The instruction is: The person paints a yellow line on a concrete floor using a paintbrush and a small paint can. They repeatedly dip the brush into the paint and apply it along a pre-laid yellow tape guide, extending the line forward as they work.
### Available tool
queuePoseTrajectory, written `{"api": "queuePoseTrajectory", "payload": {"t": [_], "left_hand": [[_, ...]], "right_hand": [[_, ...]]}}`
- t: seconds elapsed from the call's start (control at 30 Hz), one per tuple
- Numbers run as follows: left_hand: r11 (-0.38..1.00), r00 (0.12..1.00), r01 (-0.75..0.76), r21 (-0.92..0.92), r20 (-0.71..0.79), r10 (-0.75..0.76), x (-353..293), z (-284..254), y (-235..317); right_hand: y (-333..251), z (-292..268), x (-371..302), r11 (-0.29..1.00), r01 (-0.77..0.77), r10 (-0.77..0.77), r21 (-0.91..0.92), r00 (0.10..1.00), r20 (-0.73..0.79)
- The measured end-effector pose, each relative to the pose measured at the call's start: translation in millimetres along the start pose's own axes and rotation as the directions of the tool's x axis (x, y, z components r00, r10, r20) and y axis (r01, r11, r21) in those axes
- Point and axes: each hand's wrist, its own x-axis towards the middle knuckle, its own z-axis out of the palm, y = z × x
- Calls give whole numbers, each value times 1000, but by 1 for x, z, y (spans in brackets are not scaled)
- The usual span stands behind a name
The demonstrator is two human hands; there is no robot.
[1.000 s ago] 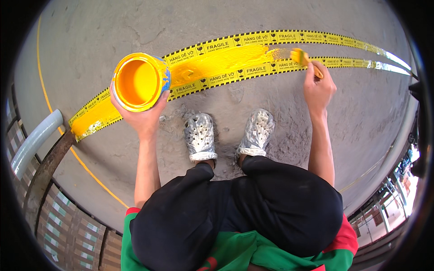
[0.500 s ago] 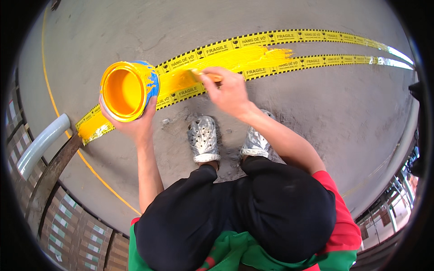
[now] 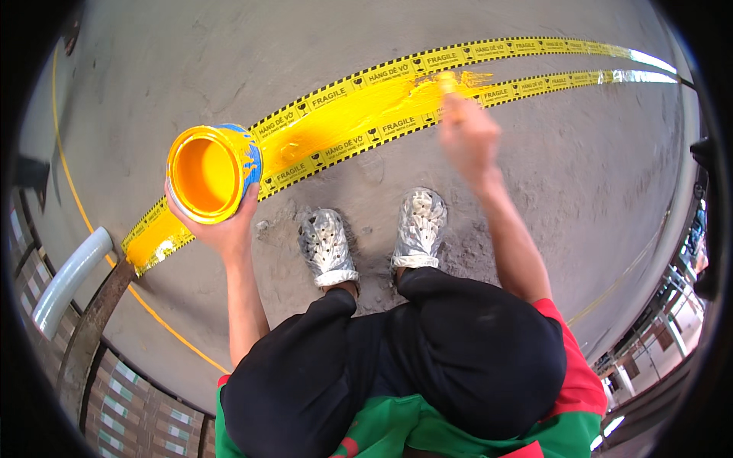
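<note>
Paint can is cupped from below in left hand, fingers wrapped round its wall; prob. heavy w/ liquid, slick. Brush is gripped in blurred right hand, tip beyond fingers on wet stripe.

Grey concrete floor, two yellow tape strips, wet yellow paint stripe between
</note>
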Motion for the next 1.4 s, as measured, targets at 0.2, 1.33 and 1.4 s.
{"api": "queuePoseTrajectory", "payload": {"t": [0.2, 1.33, 1.4], "left_hand": [[994, 991, -103, 29, 87, 100, -5, 7, 16], [999, 988, -48, 12, 146, 46, -10, 15, 15], [999, 989, -42, 19, 146, 39, -11, 17, 16]], "right_hand": [[-69, 30, -8, 690, -216, 185, 691, 975, 120], [-11, 1, -2, 953, -177, 207, 246, 973, -101], [-60, 15, -17, 887, -107, 124, 448, 992, -9]]}}
